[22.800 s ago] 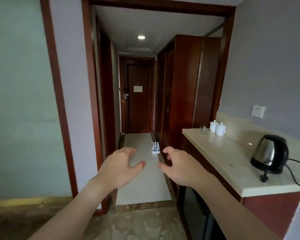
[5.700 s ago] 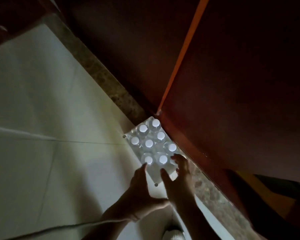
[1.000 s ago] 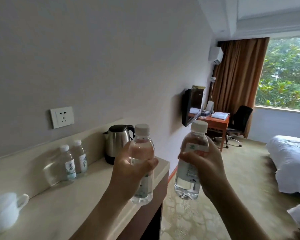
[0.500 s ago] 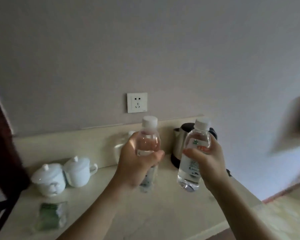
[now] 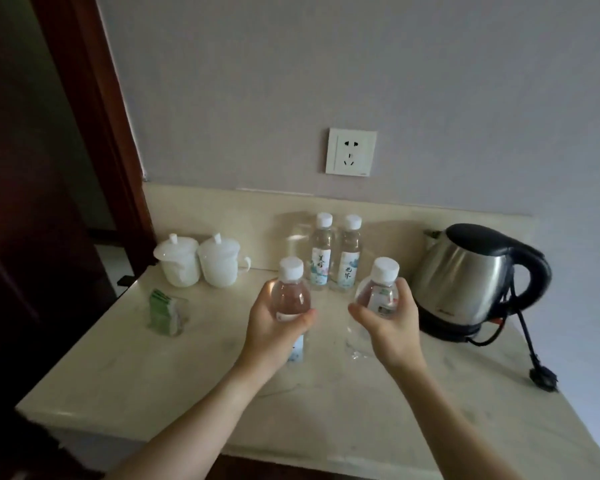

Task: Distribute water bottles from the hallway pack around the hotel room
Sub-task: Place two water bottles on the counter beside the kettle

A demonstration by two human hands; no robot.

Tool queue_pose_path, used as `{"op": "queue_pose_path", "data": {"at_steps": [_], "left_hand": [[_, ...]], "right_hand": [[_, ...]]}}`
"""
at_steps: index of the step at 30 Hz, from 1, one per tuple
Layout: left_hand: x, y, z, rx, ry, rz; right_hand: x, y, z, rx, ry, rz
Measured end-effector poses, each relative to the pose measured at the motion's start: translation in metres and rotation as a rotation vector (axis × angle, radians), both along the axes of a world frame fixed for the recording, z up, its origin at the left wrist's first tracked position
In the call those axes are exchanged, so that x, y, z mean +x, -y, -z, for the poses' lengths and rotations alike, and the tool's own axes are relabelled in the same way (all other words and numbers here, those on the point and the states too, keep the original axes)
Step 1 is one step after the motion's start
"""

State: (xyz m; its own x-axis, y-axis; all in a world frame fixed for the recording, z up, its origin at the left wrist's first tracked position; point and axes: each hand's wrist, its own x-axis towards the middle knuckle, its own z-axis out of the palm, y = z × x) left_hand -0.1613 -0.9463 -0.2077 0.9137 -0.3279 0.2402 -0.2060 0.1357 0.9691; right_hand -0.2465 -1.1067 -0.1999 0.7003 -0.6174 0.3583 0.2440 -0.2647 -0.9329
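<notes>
I am reaching both arms forward over the counter (image 5: 187, 386), each hand wrapped around a small water bottle held upright. My left hand (image 5: 274, 327) is gripping the left bottle (image 5: 290, 296) around its middle, thumb curling across the front and fingers behind. My right hand (image 5: 388, 323) is gripping the right bottle (image 5: 378, 292) from its right side, thumb pointing left under the shoulder. Both bottles are showing clear water up near the neck and are wearing white caps. I cannot tell whether their bases are touching the counter or hanging just above it.

Two more capped bottles (image 5: 336, 254), also filled with clear water, are standing side by side against the backsplash, just behind the ones I am holding. To their left, two white lidded cups (image 5: 201, 261) are sitting touching each other, and a green packet (image 5: 165, 311) is lying in front of them. A steel kettle (image 5: 471, 282) is standing at the right, lid down, its cord trailing across the counter. A wall socket (image 5: 351, 151) is sitting above the standing bottles.
</notes>
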Motion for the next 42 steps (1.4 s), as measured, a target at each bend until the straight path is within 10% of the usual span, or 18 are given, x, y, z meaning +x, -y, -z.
{"op": "queue_pose_path", "data": {"at_steps": [18,42], "left_hand": [[0.024,-0.018,0.081,0.428,0.056,0.154],[0.168,0.061,0.085,0.481,0.062,-0.048]], "right_hand": [[-0.017,0.017,0.084,-0.108,-0.461,-0.009],[0.091,0.099,0.075,-0.067,-0.447,0.213]]}}
